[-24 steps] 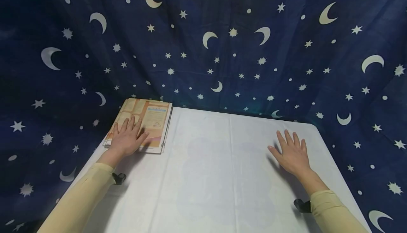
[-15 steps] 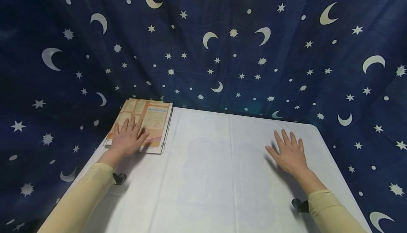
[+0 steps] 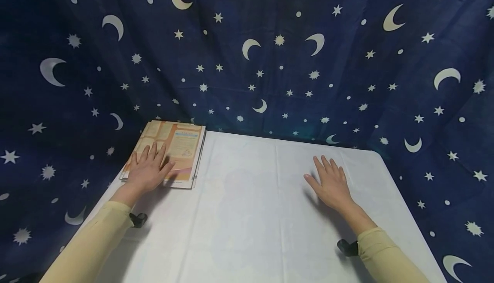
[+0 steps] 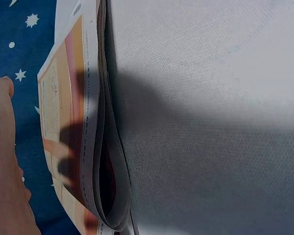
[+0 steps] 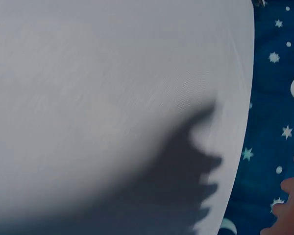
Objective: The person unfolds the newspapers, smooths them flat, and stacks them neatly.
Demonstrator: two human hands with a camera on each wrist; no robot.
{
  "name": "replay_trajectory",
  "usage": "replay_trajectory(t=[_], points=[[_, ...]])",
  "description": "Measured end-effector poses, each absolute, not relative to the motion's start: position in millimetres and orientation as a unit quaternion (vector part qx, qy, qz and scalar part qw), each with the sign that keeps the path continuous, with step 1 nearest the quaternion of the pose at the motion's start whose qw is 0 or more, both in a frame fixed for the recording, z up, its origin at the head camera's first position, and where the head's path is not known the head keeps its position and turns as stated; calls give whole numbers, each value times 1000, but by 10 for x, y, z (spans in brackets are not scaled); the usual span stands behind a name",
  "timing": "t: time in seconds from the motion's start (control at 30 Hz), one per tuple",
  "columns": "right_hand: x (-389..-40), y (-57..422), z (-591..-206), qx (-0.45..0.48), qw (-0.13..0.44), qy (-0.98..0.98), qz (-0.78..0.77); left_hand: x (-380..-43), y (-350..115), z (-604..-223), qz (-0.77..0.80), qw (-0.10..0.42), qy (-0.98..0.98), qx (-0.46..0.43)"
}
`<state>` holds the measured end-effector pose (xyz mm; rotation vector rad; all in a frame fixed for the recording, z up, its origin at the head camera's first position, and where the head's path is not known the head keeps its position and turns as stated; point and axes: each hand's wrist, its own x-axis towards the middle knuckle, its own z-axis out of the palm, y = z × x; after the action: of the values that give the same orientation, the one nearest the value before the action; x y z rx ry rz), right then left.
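Note:
A stack of folded newspapers (image 3: 188,143), printed in orange and cream, lies at the table's far left corner. My left hand (image 3: 146,172) is over its near left part, palm down with fingers spread, and grips nothing. In the left wrist view, the hand's edge (image 4: 7,166) shows at the far left, and its shadow falls on the rounded folds of the newspapers (image 4: 91,93). Over the right half of the table hovers my right hand (image 3: 331,185), fingers extended and holding nothing. Part of that hand (image 5: 290,208) shows at the right wrist view's edge, with its finger shadows below.
A white cloth covers the table (image 3: 239,214), with faint creases running front to back. Behind and on both sides hangs a dark blue curtain (image 3: 231,51) with moons and stars. Black wrist mounts (image 3: 139,220) sit under both sleeves.
My right hand has moved left over the table toward its middle. The left hand stays over the newspapers, while the head view has shifted slightly.

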<state>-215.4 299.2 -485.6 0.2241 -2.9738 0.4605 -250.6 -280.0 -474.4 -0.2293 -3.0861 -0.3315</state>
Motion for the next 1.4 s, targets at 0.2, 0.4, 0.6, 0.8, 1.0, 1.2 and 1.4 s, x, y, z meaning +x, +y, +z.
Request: replay_trajectory(t=[0.2, 0.4, 0.6, 0.8, 1.0, 1.2, 1.4], points=[[-2220, 2707, -4823, 86, 57, -971, 215, -2459, -2808, -4658, -152, 10, -986, -62], [-2305, 2292, -4792, 96, 29, -948, 301, -2462, -2808, -4518, -255, 3, -966, -43], [-2382, 1822, -4791, 95, -11, -915, 392, -2469, -2793, -4482, -316, 2, -948, -38], [-2497, 1335, -4780, 87, -46, -869, 485, -2499, -2840, -4452, -393, -13, -919, -22], [-2577, 941, -4815, 76, -79, -830, 547, -2486, -2962, -4427, -445, -40, -894, 19], [-2579, 585, -4792, 55, -131, -782, 607, -2491, -3112, -4415, -466, -71, -880, 50], [-2548, 210, -4806, 29, -179, -733, 655, -2506, -3197, -4410, -469, -107, -873, 77]])
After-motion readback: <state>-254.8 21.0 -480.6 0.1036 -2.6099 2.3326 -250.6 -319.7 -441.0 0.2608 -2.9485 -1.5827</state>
